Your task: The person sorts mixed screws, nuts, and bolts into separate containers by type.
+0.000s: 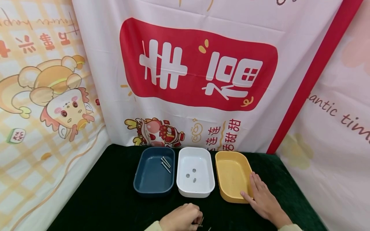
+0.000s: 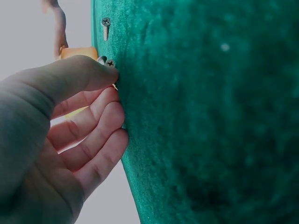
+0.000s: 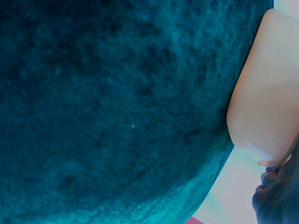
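- Printed cloth (image 1: 198, 64) is hanging behind the white tray (image 1: 202, 160), and dark green cloth (image 1: 115, 192) is lying beneath it.
- On the near side of the white tray, your left hand (image 1: 182, 218) is pinching a screw (image 2: 110, 64) between thumb and fingertips; the other fingers are curving loosely.
- Close to that pinch, also nearer you than the white tray, a loose screw (image 2: 106, 28) is lying on the green cloth.
- Right of the white tray, your right hand (image 1: 264, 199) is resting on the yellow tray (image 1: 231, 173), fingers straight and together, thumb apart.
- You are probably handling something light, rigid and hard to break, though its small, smooth metal may be slipping or rolling under your fingertips.
- For a surer hold, try to be gripping the shank just below the head, where the threads should be giving your fingertips some bite.
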Demonstrator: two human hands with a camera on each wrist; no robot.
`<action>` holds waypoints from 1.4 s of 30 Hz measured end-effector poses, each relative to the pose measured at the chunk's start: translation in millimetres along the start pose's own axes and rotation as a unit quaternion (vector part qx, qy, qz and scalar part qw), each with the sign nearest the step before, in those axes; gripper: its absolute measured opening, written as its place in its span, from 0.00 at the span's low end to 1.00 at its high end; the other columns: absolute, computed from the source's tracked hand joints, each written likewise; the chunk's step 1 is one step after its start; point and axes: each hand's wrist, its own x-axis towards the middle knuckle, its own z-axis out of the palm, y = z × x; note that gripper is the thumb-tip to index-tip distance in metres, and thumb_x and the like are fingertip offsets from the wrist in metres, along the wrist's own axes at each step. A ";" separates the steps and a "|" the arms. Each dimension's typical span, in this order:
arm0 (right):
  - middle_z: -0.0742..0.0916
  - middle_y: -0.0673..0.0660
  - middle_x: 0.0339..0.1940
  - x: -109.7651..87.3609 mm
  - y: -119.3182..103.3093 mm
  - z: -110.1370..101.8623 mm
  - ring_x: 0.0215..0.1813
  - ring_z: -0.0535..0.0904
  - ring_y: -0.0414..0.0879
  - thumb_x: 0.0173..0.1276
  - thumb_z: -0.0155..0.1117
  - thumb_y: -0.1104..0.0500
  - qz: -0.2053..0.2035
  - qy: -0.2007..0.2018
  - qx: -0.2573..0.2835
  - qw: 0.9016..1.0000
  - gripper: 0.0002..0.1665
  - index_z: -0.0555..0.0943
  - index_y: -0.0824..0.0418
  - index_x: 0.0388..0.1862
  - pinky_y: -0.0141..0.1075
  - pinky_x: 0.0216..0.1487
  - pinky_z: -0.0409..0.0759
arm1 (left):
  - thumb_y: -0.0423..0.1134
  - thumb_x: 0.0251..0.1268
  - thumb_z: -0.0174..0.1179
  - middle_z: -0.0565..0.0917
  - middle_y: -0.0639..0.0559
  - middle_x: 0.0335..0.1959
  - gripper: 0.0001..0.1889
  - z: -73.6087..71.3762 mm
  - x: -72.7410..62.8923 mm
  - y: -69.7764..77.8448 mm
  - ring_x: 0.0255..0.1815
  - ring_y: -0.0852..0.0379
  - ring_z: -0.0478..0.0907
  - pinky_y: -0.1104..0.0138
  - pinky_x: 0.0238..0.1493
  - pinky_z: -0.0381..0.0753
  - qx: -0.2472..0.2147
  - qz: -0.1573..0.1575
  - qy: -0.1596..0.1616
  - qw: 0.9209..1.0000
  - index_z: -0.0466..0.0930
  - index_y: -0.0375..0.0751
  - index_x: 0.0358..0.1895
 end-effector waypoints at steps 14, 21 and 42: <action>0.50 0.67 0.90 -0.6 -1.1 1.1 0.88 0.47 0.70 0.75 0.39 0.18 -0.001 0.001 -0.008 1.000 0.65 0.43 0.65 0.88 0.69 0.84 0.51 | 0.35 0.64 0.71 0.75 0.68 0.25 0.08 -6.6 -3.4 -0.8 0.24 0.73 0.72 0.78 0.27 0.75 0.028 0.012 0.018 0.999 0.86 0.55 0.31; 0.51 0.67 0.90 -0.8 -1.4 0.8 0.88 0.47 0.70 0.75 0.39 0.19 -0.004 0.001 -0.010 1.000 0.65 0.44 0.65 0.88 0.68 0.84 0.51 | 0.37 0.63 0.71 0.74 0.68 0.26 0.08 -15.1 -5.1 -1.9 0.25 0.74 0.70 0.79 0.28 0.73 0.056 0.028 0.042 0.997 0.84 0.57 0.30; 0.50 0.67 0.90 1.6 -1.6 0.5 0.88 0.46 0.70 0.74 0.38 0.18 0.000 -0.007 -0.014 1.000 0.65 0.43 0.65 0.88 0.68 0.84 0.50 | 0.36 0.67 0.70 0.77 0.66 0.27 0.09 -73.4 9.1 13.5 0.27 0.72 0.71 0.80 0.31 0.73 0.092 0.045 0.083 0.991 0.82 0.54 0.31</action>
